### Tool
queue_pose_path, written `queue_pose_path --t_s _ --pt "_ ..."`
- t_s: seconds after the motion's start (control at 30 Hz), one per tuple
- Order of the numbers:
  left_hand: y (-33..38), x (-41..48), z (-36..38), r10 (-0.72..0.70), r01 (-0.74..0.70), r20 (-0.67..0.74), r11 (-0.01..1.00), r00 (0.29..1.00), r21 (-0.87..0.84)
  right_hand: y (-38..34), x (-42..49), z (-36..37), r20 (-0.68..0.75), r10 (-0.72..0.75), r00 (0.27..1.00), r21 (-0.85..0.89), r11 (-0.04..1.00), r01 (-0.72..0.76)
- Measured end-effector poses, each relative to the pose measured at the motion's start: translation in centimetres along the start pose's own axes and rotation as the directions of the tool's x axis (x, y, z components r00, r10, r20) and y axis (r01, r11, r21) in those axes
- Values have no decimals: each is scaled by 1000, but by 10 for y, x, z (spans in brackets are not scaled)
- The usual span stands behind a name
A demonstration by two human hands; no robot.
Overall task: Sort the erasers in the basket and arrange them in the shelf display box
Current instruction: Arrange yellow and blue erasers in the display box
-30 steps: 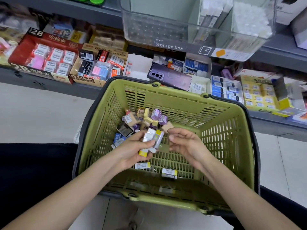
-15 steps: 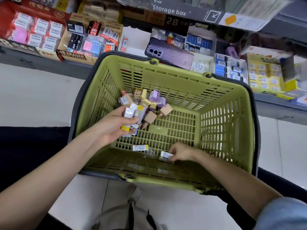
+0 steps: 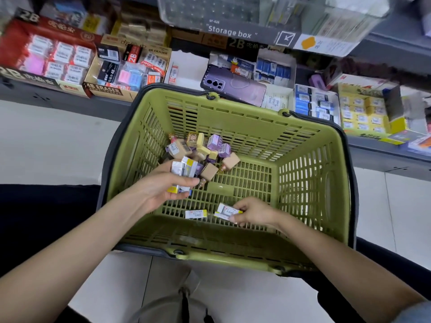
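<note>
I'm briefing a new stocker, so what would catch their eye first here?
The olive-green basket fills the middle, loose erasers heaped in its far left corner. The left hand holds a bundle of erasers over it; the right hand pinches a white-and-yellow eraser near its closest wall.

The basket (image 3: 245, 122) sits before you, its far rim close to the shelf (image 3: 70, 106). Just behind that rim a phone (image 3: 233, 83) lies across the display boxes, with the 4B ERASER box (image 3: 105, 90) to its left, the 2B box (image 3: 28, 75) farther left and the storage box (image 3: 233, 10) on the level above. Inside, the heap of erasers (image 3: 203, 150) lies at the far left of the floor. Your left hand (image 3: 161, 190) holds a bundle of erasers (image 3: 184, 169) just on its near side, your right hand (image 3: 254, 213) pinches a couple of erasers (image 3: 226, 210) at the near middle, and a loose eraser (image 3: 196, 214) lies between your hands.
</note>
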State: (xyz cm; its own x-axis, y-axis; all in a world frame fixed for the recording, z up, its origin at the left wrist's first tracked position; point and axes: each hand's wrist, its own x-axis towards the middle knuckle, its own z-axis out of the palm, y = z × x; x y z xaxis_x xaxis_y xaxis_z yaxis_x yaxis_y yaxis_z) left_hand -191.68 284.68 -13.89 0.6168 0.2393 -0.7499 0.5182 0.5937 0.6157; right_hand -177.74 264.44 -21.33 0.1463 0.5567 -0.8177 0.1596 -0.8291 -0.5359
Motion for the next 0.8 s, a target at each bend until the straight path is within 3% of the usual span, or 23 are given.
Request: queue_pose_path --t_s 0.17,0.27,0.43,0.63,0.73,0.8 --pt "10 -18 19 36 -37 16 999 999 30 -53 -56 -28 -96 -166 982 325 927 188" --pt "25 -34 36 113 -114 59 993 992 4 -85 -89 -37 -172 -281 944 379 866 327" --pt "64 -63 60 274 -264 63 956 960 -132 -128 -136 -50 -323 -404 856 318 805 500" --pt "113 -100 76 376 -362 65 918 924 -161 -161 -179 -67 -393 -442 806 321 756 571" --pt "135 -113 79 393 -381 43 909 919 -171 -175 -196 -82 -553 -450 701 193 750 633" --pt "152 -120 80 408 -395 34 900 912 -184 -182 -206 -97 -695 -422 582 95 749 656"
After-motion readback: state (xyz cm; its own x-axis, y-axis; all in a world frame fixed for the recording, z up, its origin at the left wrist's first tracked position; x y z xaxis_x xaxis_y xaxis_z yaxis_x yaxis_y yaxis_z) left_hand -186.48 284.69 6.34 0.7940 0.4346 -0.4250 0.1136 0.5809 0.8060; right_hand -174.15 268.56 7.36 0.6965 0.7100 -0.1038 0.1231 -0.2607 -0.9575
